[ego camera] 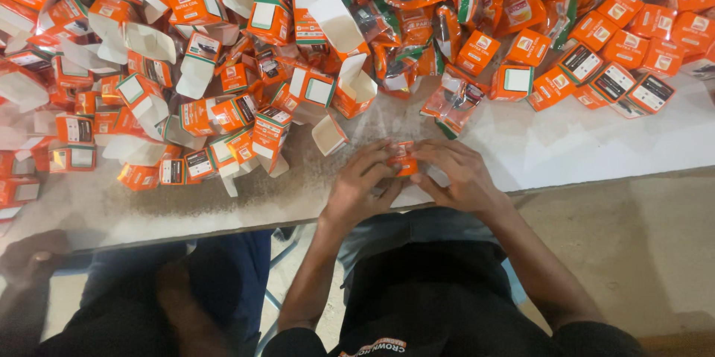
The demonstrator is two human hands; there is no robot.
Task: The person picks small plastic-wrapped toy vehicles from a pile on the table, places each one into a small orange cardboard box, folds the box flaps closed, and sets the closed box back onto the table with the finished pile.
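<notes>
Both my hands meet at the table's near edge around one small orange carton (403, 159). My left hand (360, 187) grips it from the left, fingers curled over its top. My right hand (456, 175) covers its right side, and most of the carton is hidden under the fingers. Just beyond my hands lie an open white-lined carton (328, 134) and a crinkled clear-and-orange plastic packet (451, 103).
The grey table (566, 148) is heaped with several orange cartons, open ones on the left (149, 81), closed ones at right (611, 59), and packets in the middle back (417, 7). Another person's dark-trousered legs (149, 290) are at lower left. Concrete floor (640, 245) is at right.
</notes>
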